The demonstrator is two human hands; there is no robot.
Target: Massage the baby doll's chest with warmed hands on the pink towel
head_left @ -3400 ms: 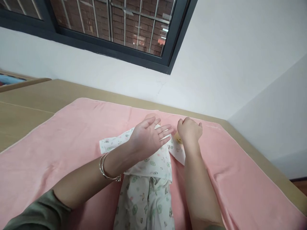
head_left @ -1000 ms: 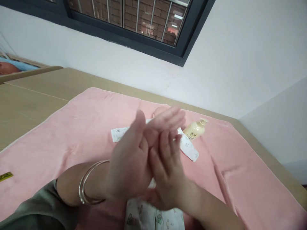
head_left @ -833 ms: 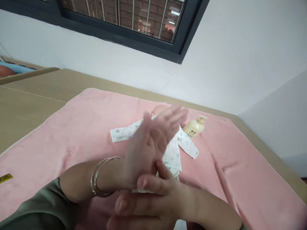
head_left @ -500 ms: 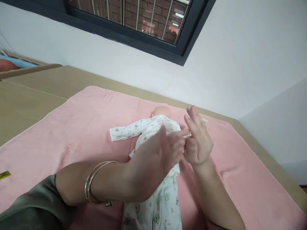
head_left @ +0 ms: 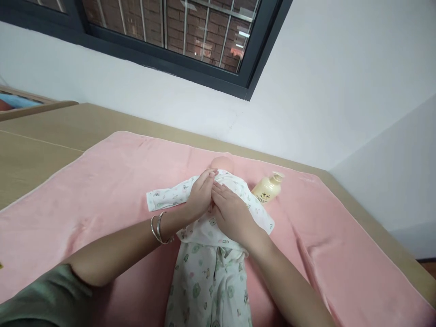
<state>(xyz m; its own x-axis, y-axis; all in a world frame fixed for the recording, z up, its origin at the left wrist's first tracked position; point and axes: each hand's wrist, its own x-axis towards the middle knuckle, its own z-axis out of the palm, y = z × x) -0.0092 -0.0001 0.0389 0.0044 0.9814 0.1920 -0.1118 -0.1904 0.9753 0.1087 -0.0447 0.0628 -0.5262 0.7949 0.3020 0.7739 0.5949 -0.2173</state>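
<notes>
A baby doll (head_left: 223,164) in white printed clothes lies on a pink blanket (head_left: 112,181), its head toward the wall. Over its chest my left hand (head_left: 200,194) and my right hand (head_left: 232,211) meet, the fingers of both stretched out and close together. They touch each other near the fingertips, and nothing shows between them. The doll's printed top (head_left: 207,229) is partly hidden under my hands, and the printed trousers (head_left: 204,281) run toward me. To the right of the doll's shoulder is a pale yellow pump bottle (head_left: 268,188), tilted.
The blanket lies on a wooden surface (head_left: 51,131) that meets a white wall (head_left: 190,113). Above is a dark-framed window (head_left: 170,32) with bars behind it. At the far left, a wooden edge (head_left: 41,108) borders something blue.
My hands have come together lower over the doll's chest, the right one moving left. The pump bottle, mostly hidden before, is now in plain sight. The view has shifted slightly.
</notes>
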